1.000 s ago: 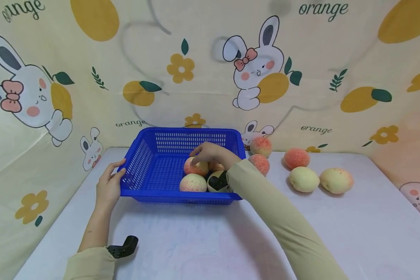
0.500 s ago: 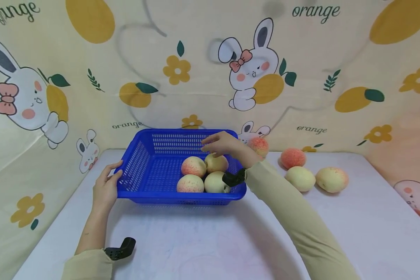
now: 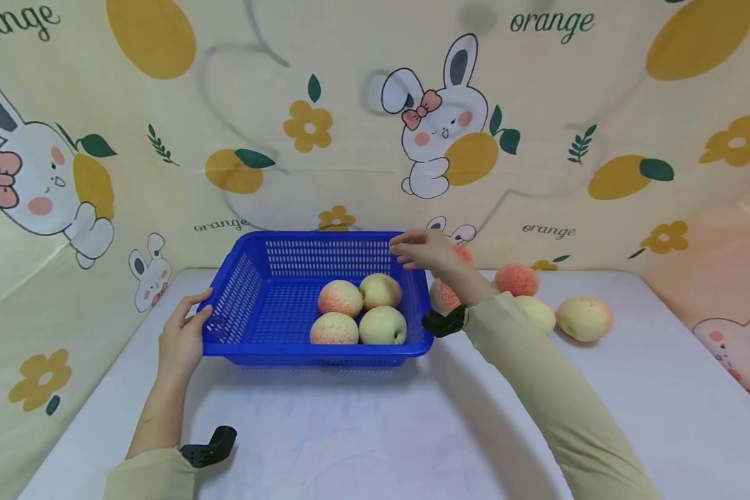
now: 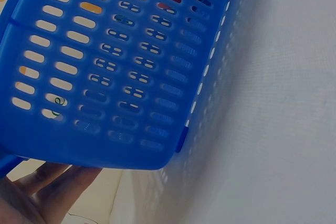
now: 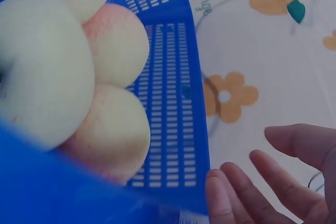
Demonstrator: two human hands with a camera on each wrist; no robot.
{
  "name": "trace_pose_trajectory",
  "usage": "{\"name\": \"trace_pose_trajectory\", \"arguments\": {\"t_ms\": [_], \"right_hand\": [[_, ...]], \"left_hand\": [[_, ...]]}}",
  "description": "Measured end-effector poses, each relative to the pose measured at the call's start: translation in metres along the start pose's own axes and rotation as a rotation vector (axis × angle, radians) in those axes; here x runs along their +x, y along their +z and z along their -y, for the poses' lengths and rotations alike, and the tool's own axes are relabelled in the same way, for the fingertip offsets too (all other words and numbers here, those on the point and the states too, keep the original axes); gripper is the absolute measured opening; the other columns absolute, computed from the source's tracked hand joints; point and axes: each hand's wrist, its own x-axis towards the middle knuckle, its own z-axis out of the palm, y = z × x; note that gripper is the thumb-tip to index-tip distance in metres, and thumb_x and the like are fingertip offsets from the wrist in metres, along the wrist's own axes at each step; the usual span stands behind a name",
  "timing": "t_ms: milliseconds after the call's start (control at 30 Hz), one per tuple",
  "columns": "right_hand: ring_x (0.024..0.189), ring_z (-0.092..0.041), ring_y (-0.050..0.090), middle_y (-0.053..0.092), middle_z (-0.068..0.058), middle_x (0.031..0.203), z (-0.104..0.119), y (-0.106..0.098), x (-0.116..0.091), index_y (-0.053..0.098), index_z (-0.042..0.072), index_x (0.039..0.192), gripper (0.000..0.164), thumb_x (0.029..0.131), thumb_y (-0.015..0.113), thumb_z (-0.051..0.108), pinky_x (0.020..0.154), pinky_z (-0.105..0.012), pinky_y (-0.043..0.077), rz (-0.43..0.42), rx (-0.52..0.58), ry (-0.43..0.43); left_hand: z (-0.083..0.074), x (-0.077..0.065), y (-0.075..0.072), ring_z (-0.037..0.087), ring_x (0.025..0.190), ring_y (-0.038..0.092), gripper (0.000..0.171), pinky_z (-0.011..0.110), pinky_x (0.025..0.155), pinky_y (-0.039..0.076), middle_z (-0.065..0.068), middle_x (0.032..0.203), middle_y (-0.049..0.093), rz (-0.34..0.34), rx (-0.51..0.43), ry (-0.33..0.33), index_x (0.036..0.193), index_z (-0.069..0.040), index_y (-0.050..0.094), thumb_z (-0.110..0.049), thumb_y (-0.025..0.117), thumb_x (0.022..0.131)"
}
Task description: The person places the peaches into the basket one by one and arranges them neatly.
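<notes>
A blue plastic basket [image 3: 259, 350] with slotted walls holds several peaches [image 3: 340, 298] in its right half, pale yellow with pink blush. My left hand [image 3: 182, 342] grips the basket's left rim; in the left wrist view its fingers [image 4: 62, 190] show beyond the basket's end wall. Over the back right corner of the basket hovers my right hand [image 3: 434, 251], fingers loosely spread and nothing in them. In the right wrist view that hand [image 5: 286, 184] is beside the basket rim [image 5: 202, 129], with the peaches to its left. Outside, a red peach [image 3: 444, 297] sits against the basket's right side, partly behind my wrist.
More peaches lie on the white table [image 3: 325, 430] to the right: a red one [image 3: 517, 280], a pale one [image 3: 537, 314] partly behind my sleeve, and a blushed one [image 3: 585, 319]. A patterned cloth [image 3: 350, 146] hangs behind the table.
My right hand has let go of a peach in the basket, lifted and moved right toward the basket's right rim. The left hand keeps its grip on the basket. The head view has shifted slightly.
</notes>
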Motion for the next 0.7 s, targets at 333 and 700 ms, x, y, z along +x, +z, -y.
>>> {"name": "trace_pose_trajectory", "arguments": {"t_ms": [333, 700], "right_hand": [[0.104, -0.027, 0.063, 0.061, -0.019, 0.122, -0.014, -0.021, -0.012, 0.059, 0.001, 0.123, 0.036, 0.094, 0.060, 0.023, 0.092, -0.040, 0.050, -0.062, -0.018, -0.032], [0.109, -0.032, 0.061, 0.060, -0.022, 0.126, -0.035, -0.037, -0.016, 0.058, 0.002, 0.126, 0.040, 0.095, 0.059, 0.026, 0.096, -0.045, 0.047, -0.092, -0.033, -0.031]], "left_hand": [[-0.002, -0.002, 0.001, 0.045, 0.120, 0.053, 0.043, 0.033, 0.079, 0.043, 0.025, 0.140, 0.048, 0.002, 0.004, -0.008, 0.142, -0.022, 0.046, -0.035, 0.037, 0.102], [-0.003, -0.002, 0.000, 0.046, 0.120, 0.053, 0.044, 0.036, 0.081, 0.047, 0.026, 0.140, 0.048, 0.009, 0.013, -0.003, 0.143, -0.021, 0.044, -0.035, 0.036, 0.102]]}}
